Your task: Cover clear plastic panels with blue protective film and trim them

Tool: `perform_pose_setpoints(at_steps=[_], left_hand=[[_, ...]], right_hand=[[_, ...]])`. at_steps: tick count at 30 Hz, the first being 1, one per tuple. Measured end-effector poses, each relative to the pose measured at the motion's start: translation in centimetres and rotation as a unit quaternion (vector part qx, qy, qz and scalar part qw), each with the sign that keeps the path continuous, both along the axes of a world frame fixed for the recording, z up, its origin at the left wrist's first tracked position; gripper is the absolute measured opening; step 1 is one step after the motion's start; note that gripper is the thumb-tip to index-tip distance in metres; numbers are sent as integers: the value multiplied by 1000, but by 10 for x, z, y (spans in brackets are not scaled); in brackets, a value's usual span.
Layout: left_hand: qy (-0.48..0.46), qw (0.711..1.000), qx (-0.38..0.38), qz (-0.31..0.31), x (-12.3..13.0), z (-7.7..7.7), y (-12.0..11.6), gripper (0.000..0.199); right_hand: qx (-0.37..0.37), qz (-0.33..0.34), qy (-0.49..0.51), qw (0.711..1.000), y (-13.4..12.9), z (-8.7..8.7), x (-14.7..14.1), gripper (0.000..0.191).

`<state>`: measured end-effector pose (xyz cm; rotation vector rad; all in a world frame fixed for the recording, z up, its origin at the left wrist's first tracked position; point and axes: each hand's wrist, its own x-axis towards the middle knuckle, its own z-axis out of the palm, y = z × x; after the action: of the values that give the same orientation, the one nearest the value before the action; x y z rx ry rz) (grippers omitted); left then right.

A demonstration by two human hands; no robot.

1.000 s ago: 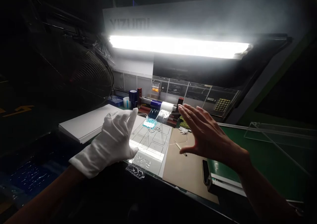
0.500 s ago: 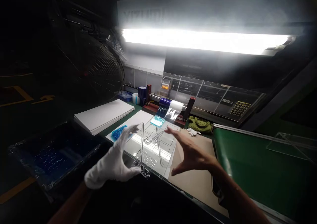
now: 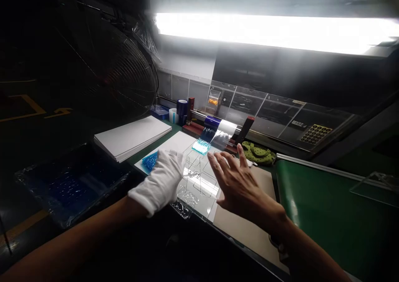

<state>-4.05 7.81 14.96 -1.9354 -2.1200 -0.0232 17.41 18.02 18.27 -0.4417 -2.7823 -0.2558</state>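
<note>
Along the green desk [image 3: 152,147], the white-gloved left hand [image 3: 160,182] sits curled at a clear plastic sheet [image 3: 199,180] on a white mat [image 3: 174,142], its grip unclear; the bare right hand [image 3: 237,186] hovers open, holding nothing. Crumpled blue film [image 3: 150,161] lies near the glove, more hanging from a roller [image 3: 212,122].

"What does your gloved left hand [image 3: 160,182] hide?"
"Part of the clear plastic piece [image 3: 199,186] on the desk [image 3: 156,159]. Your bare right hand [image 3: 238,186] covers more, and glare blurs its outline."
"Can you make out the blue pieces [image 3: 150,161]?"
"No, they're too small to tell apart, as are the orange bits in the small pouch [image 3: 213,102]."
"And at the right?"
"The picture's edge cuts off a clear panel [image 3: 375,188]."
</note>
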Motion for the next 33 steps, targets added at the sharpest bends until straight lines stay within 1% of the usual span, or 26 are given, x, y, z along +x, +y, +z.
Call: perform_pose_setpoints(at_steps=[1, 2, 3, 5, 7, 8, 9, 10, 11, 13, 15, 16, 17, 18, 19, 20, 22, 24, 25, 26, 27, 28, 29, 31, 32, 33], left_hand=[[11, 1000, 1, 0, 2, -2, 4, 79], [-6, 1000, 2, -12, 1, -5, 6, 81], [-45, 999, 4, -30, -1, -11, 6, 87], [-152, 985, -1, -84, -9, -27, 3, 105], [-270, 954, -30, -126, -17, -47, -3, 116], [-318, 938, -50, -131, -19, -56, -5, 116], [-353, 924, -69, -126, -20, -64, -6, 117], [-374, 916, -82, -117, -19, -70, -6, 118], [-369, 920, -84, -105, -18, -74, -5, 119], [-282, 954, -61, -81, -13, -73, 1, 119], [-159, 985, -25, -60, -10, -65, 8, 113], [-109, 993, -15, -51, -9, -60, 11, 109], [-79, 996, -16, -45, -10, -55, 12, 107], [-80, 995, -30, -51, -11, -51, 11, 107], [-105, 991, -53, -64, -14, -49, 9, 108], [-141, 983, -82, -84, -17, -49, 5, 110], [-228, 955, -139, -128, -23, -54, -5, 115], [-289, 932, -162, -151, -23, -66, -13, 115], [-302, 931, -151, -141, -20, -74, -15, 114], [-308, 936, -130, -112, -16, -82, -14, 111], [-306, 945, -101, -63, -11, -91, -11, 108], [-295, 953, -71, 2, -5, -100, -7, 106], [-287, 954, -46, 69, 1, -108, -2, 104], [-302, 936, -25, 176, 10, -123, 6, 104], [-329, 922, -26, 205, 12, -131, 9, 104], [-365, 905, -26, 219, 14, -139, 9, 103]], right_hand=[[1, -5, 0, 1000, 1, -2, -2, 125], [-12, -8, 0, 1000, 4, -6, -2, 125], [-40, -10, 0, 999, 10, -12, 2, 124], [-141, 4, 0, 990, 26, -29, 16, 122], [-265, 33, 4, 964, 40, -50, 32, 119], [-313, 44, 5, 949, 43, -60, 37, 119], [-340, 48, 6, 939, 44, -68, 40, 118], [-344, 41, 5, 938, 41, -74, 41, 119], [-325, 23, 4, 946, 37, -76, 39, 120], [-243, -26, 1, 970, 25, -73, 30, 123], [-157, -66, -4, 985, 13, -65, 20, 125], [-130, -77, -7, 988, 9, -61, 17, 125], [-119, -81, -9, 990, 6, -58, 16, 125], [-126, -80, -12, 989, 5, -57, 18, 125], [-152, -75, -17, 985, 5, -58, 22, 126], [-194, -69, -22, 978, 6, -62, 28, 127], [-304, -55, -41, 950, 7, -75, 43, 129], [-398, -53, -56, 914, 5, -92, 56, 129], [-425, -62, -53, 902, 3, -102, 60, 129], [-438, -76, -43, 895, 1, -112, 62, 130], [-439, -95, -29, 893, -1, -122, 63, 131], [-433, -122, -11, 893, -2, -132, 62, 131], [-422, -153, 9, 894, -1, -143, 61, 129], [-402, -221, 41, 888, 7, -169, 59, 126], [-394, -258, 54, 880, 14, -183, 58, 124], [-388, -294, 62, 871, 23, -198, 58, 123]])
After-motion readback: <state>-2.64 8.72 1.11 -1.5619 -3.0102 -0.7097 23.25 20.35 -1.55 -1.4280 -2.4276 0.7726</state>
